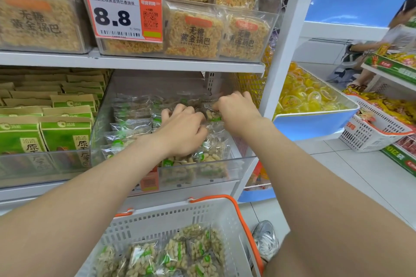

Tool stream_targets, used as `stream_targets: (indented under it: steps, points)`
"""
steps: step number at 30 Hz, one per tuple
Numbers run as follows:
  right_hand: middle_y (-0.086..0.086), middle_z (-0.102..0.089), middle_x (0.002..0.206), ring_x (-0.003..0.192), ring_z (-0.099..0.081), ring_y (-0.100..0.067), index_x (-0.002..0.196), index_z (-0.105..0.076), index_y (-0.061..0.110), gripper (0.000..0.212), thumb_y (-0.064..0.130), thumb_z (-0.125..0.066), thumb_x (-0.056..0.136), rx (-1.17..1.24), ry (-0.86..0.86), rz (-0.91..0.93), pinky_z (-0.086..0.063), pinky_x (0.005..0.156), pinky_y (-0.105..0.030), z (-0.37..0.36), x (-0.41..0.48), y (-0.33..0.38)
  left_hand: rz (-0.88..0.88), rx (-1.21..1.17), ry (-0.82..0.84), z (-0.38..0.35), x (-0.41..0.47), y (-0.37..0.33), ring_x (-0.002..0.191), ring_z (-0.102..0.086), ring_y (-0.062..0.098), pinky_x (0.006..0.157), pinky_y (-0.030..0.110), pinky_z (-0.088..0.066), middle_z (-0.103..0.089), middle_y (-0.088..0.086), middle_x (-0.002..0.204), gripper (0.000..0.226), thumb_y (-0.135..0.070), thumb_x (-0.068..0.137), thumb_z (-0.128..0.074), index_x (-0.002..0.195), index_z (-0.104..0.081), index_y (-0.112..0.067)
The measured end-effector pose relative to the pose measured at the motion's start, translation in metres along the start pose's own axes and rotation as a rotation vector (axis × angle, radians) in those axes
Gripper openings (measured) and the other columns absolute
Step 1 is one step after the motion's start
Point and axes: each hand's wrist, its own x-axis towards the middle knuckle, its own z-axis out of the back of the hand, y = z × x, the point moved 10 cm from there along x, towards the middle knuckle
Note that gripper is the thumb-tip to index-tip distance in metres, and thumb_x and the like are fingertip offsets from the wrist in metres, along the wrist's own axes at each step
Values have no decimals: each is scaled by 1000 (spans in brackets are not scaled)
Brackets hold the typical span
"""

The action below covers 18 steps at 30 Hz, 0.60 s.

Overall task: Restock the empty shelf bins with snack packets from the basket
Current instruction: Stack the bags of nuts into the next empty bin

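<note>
Both my hands reach into a clear plastic shelf bin on the middle shelf, partly filled with clear nut snack packets marked with green. My left hand lies palm down on the packets in the bin's middle, fingers curled over them. My right hand is further back on the right and pinches a packet at the bin's rear. Below, a white basket with orange handles holds several more of the same packets.
Green and brown boxes fill the bin to the left. Rice-crust packs and an 8.8 price tag sit on the shelf above. A blue-fronted bin of yellow jelly cups stands right. Another white basket and a seated person are beyond. My shoe is beside the basket.
</note>
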Motion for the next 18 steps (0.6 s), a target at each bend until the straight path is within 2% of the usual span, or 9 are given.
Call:
stream_targets:
  steps: [2, 4, 8, 10, 12, 15, 18]
  points:
    - [-1, -52, 91, 116, -50, -35, 103, -64, 29, 31, 1, -59, 91, -59, 47, 13, -31, 98, -48, -9, -2, -7, -5, -6, -19, 2, -1, -1, 130, -39, 24, 108, 56, -29, -55, 2, 119, 40, -37, 102, -34, 127, -61, -22]
    - [-1, -50, 88, 117, -49, -35, 98, -60, 31, 31, 1, -60, 92, -84, 61, 33, -30, 103, -52, -14, -1, -6, -11, -15, -35, 4, -2, -2, 131, -41, 23, 110, 54, -28, -56, 1, 122, 38, -38, 102, -37, 127, -61, -22]
    - [-1, -55, 91, 113, -54, -33, 98, -63, 31, 32, 0, -61, 91, -101, 62, 73, -29, 103, -53, -10, 3, 2, -23, -41, -36, 4, -3, -1, 133, -44, 20, 110, 53, -26, -58, -3, 131, 35, -36, 103, -37, 123, -61, -22]
    - [-2, -66, 99, 112, -58, -32, 112, -69, 40, 44, 3, -65, 90, -98, 15, 68, -29, 104, -52, -3, 3, -4, -18, -46, -22, 2, -3, -1, 133, -45, 20, 110, 53, -27, -59, -2, 128, 32, -35, 103, -35, 119, -59, -20]
    - [-3, -69, 107, 114, -58, -32, 123, -70, 39, 49, 3, -64, 91, -93, -21, 64, -29, 106, -50, 4, 4, -5, -3, -48, 7, -1, -3, 0, 138, -42, 22, 112, 55, -24, -62, 1, 126, 32, -35, 105, -33, 116, -57, -18]
    - [-6, -66, 111, 117, -57, -34, 121, -69, 34, 49, -2, -57, 91, -96, 23, 91, -30, 107, -49, 4, 6, 5, 5, -40, 40, -5, -3, 1, 145, -34, 21, 114, 58, -19, -62, 4, 129, 33, -37, 107, -29, 114, -54, -17]
    - [-3, -55, 97, 114, -57, -34, 109, -66, 28, 39, -5, -54, 91, -109, 123, 118, -26, 113, -52, -9, 7, 9, 10, -39, 43, -7, -4, 3, 152, -27, 19, 118, 59, -16, -60, 3, 137, 36, -40, 108, -27, 118, -54, -17]
